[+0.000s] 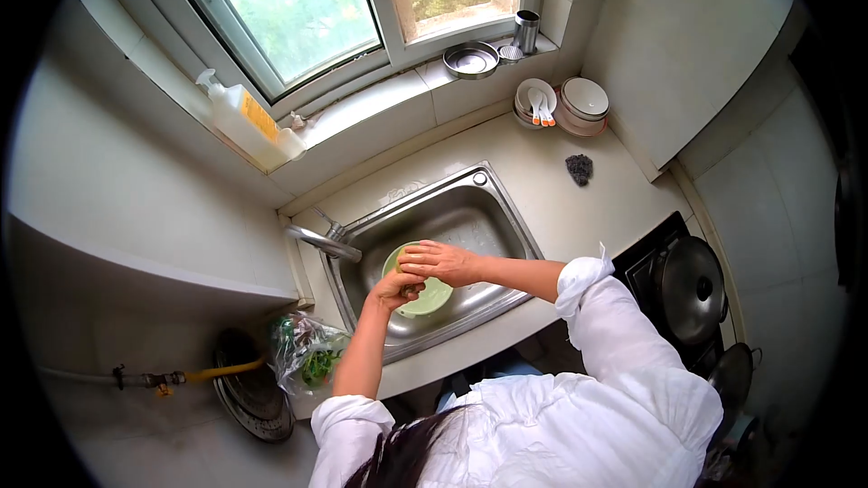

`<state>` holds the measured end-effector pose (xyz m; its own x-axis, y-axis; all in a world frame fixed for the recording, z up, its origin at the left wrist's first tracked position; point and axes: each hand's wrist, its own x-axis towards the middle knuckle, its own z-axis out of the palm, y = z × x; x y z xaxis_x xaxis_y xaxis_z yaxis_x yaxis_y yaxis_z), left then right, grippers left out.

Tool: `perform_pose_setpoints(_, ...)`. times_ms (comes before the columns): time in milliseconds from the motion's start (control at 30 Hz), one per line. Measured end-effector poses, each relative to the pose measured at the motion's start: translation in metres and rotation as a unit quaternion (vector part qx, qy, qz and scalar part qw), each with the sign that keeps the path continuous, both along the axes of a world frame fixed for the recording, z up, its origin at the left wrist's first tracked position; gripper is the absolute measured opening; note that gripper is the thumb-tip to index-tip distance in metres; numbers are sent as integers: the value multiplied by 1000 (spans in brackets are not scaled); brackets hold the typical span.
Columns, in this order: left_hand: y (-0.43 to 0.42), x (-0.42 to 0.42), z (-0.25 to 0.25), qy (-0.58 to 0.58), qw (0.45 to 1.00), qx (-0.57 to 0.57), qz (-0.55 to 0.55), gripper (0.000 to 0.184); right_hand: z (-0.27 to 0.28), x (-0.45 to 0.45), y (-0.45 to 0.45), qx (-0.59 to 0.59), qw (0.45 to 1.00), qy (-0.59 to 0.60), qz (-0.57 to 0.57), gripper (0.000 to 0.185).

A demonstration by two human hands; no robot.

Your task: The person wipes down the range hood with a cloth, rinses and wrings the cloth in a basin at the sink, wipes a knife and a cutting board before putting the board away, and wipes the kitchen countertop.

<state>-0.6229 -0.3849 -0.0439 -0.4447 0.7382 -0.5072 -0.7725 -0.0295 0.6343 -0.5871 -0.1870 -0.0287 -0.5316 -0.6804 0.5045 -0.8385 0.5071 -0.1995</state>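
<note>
A light green bowl sits in the steel sink, below the faucet. Over the bowl's upper left part, my left hand is curled with its fingers bent in. My right hand lies against it from above, fingers pressed together. A small yellowish-brown thing shows in part between the hands at the bowl's rim; my fingers hide most of it, and I cannot make out what it is.
A plastic bag with green vegetables lies left of the sink. Stacked bowls, white spoons and a dark scrubber are on the back-right counter. A lidded pan stands on the right stove. A pump bottle is on the sill.
</note>
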Motion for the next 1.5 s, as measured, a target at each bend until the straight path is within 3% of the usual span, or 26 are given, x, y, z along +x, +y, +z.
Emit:
perform_pose_setpoints(67, 3, -7, 16, 9, 991, -26, -133, 16, 2, -13, -1, 9, 997, 73, 9, 45)
perform_pose_setpoints(167, 11, -13, 29, 48, 981, -90, -162, 17, 3, -23, -5, -23, 998, 31, 49, 32)
perform_pose_setpoints(300, 27, -8, 56, 184, 932, -253, -182, 15, 9, -18, -14, 58, 985, -148, -61, 35)
perform_pose_setpoints(367, 29, -4, 42, 377, 843, -350, -157, 13, 15, -16, -17, 51, 967, -230, -92, 39)
perform_pose_setpoints(467, 36, 16, 44, 610, 612, -491, -108, 14, 1, -12, -21, -71, 923, -352, -139, 48)
perform_pose_setpoints(500, 36, 16, 39, 636, 584, -491, -115, 13, -32, -17, -22, -204, 929, -291, -104, 38)
perform_pose_setpoints(533, 33, 20, 36, 684, 551, -471, -83, 20, 0, -11, -19, -173, 797, -563, -136, 39)
perform_pose_setpoints(600, 29, 27, 39, 740, 520, -424, -51, 26, 17, -12, -15, -158, 690, -693, -139, 29)
perform_pose_setpoints(633, 27, 29, 38, 739, 520, -425, -51, 26, 13, -16, -13, -157, 689, -694, -137, 29)
perform_pose_setpoints(700, 24, 30, 39, 844, 442, -304, 27, 28, 16, -18, -9, -42, 762, -644, -53, 19)
perform_pose_setpoints(733, 22, 31, 40, 844, 441, -305, 28, 28, 22, -15, -8, -5, 782, -622, -25, 16)
perform_pose_setpoints(767, 20, 34, 41, 819, 473, -320, 45, 26, 27, -9, -7, -157, 719, -676, 3, 21)
perform_pose_setpoints(833, 15, 32, 36, 793, 504, -336, 64, 25, 43, 9, -4, -244, 726, -642, 35, 31)
perform_pose_setpoints(867, 14, 27, 27, 732, 593, -317, 110, 23, 50, 18, -2, -284, 728, -622, 53, 36)
perform_pose_setpoints(900, 12, 23, 21, 661, 673, -294, 153, 22, 61, 34, -4, -263, 857, -443, 19, 41)
perform_pose_setpoints(933, 9, 22, 36, 662, 672, -294, 154, 22, 66, 42, -4, -230, 943, -241, -16, 47)
perform_pose_setpoints(967, 4, 20, 52, 451, 854, -246, 84, 20, 56, 43, 5, -98, 982, -158, -26, 58)
perform_pose_setpoints(1000, 0, 18, 64, 201, 964, -175, 6, 18, 63, 43, 5, -98, 982, -157, -25, 58)
perform_pose_setpoints(1033, -5, 16, 65, 124, 988, -89, -30, 15, 72, 41, 6, -31, 998, -55, 9, 60)
perform_pose_setpoints(1067, -7, 16, 70, 125, 988, -90, -33, 15, 80, 40, 6, 37, 997, 47, 40, 62)
perform_pose_setpoints(1100, -6, 16, 79, 74, 994, -25, -75, 15, 93, 36, 6, 53, 991, 112, 54, 45)
perform_pose_setpoints(1200, 0, 7, 88, -11, 986, 65, -151, 20, 111, 15, -2, 0, 971, 207, 120, 43)
perform_pose_setpoints(1267, 5, 6, 104, 14, 961, 57, -269, 29, 120, 2, -9, -16, 961, 227, 159, 39)
perform_pose_setpoints(1333, 4, 1, 115, -49, 961, 73, -260, 36, 122, -5, -13, 34, 976, 165, 140, 38)
perform_pose_setpoints(1433, 5, 8, 134, 29, 966, -25, -255, 39, 120, -9, -15, 73, 973, 204, 78, 27)
perform_pose_setpoints(1500, 10, 14, 143, 110, 972, -89, -188, 42, 114, -15, -16, 89, 981, 170, 29, 16)
